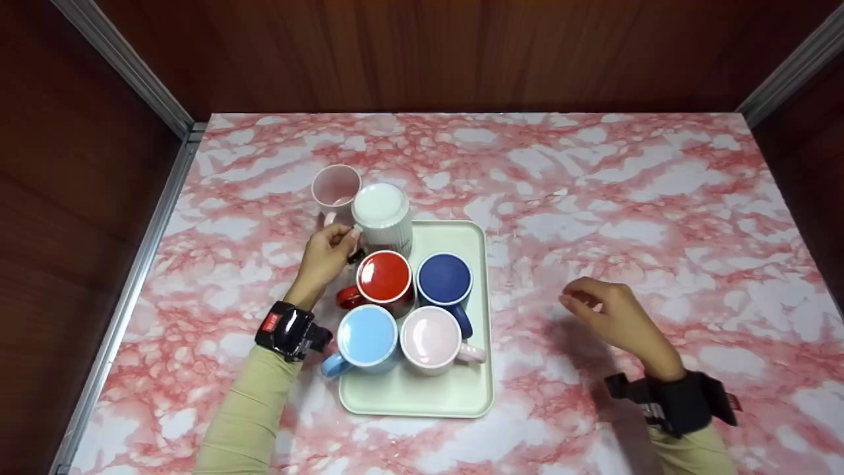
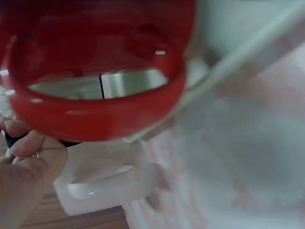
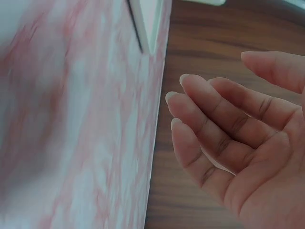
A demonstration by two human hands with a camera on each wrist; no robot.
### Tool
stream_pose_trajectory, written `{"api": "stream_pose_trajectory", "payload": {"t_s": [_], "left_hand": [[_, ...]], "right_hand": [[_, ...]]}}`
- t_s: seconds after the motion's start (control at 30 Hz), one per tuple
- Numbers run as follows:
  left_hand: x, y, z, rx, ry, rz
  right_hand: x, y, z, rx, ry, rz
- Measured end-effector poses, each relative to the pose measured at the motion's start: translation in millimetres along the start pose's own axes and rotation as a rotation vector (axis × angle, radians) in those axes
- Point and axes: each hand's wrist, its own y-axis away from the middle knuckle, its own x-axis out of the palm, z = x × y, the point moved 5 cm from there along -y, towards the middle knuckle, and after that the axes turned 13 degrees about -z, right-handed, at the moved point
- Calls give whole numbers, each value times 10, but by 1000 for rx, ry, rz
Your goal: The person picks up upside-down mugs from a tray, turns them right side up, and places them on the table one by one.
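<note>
A pale green tray (image 1: 461, 389) holds several mugs turned upside down: a white ribbed mug (image 1: 382, 221) at its far left corner, a red mug (image 1: 384, 277), a dark blue mug (image 1: 445, 277), a light blue mug (image 1: 366, 336) and a pink mug (image 1: 432, 336). My left hand (image 1: 330, 247) pinches the white mug's dark handle. In the left wrist view its fingers (image 2: 28, 157) sit just below the red mug's handle (image 2: 95, 112). My right hand (image 1: 593, 307) hovers over the table to the right of the tray, with relaxed fingers (image 3: 214, 138) and nothing in it.
Another pink mug (image 1: 336, 188) stands upright off the tray, just behind the white one. The pink marble table (image 1: 626, 198) is walled by dark wood panels at the back and on both sides, with metal corner strips (image 1: 125, 66).
</note>
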Motion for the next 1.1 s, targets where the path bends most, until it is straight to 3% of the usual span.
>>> {"api": "stream_pose_trajectory", "payload": {"t_s": [0.17, 0.37, 0.8, 1.1], "left_hand": [[-40, 27, -195, 56, 55, -61], [-40, 112, -385, 62, 121, -113], [-20, 297, -665, 93, 195, -60], [104, 465, -749, 21, 263, -7]], "right_hand": [[118, -59, 104, 0, -31, 17], [203, -123, 231, -57, -71, -36], [301, -159, 371, -57, -90, -16], [354, -153, 447, -103, -130, -18]]}}
